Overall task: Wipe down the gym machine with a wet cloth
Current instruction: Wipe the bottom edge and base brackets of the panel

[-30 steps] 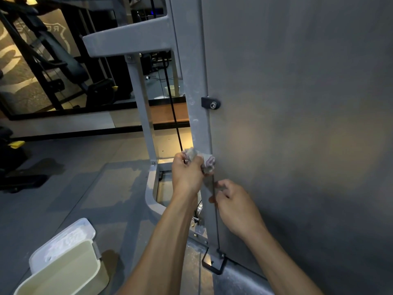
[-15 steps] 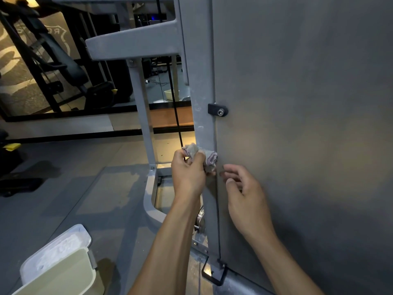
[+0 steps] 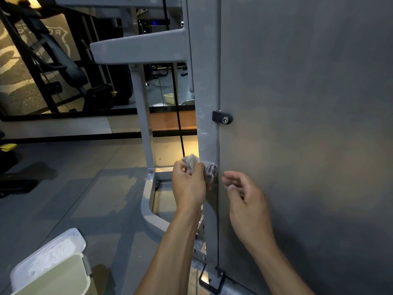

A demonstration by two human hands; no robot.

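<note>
Currently left hand (image 3: 188,184) grips crumpled grey wet cloth (image 3: 200,166) against grey metal machine upright (image 3: 207,92); right hand (image 3: 247,201), at cloth's 4 o'clock, loosely curled, holding nothing.

On the wall at the far left stands a pale shield-shaped sign (image 3: 60,40) with the letters "RO" at its top, the rest being hidden behind dark equipment.

A single head-worn wide-angle view looks forward and down, close to the gym machine's upright post (image 3: 207,103).
</note>
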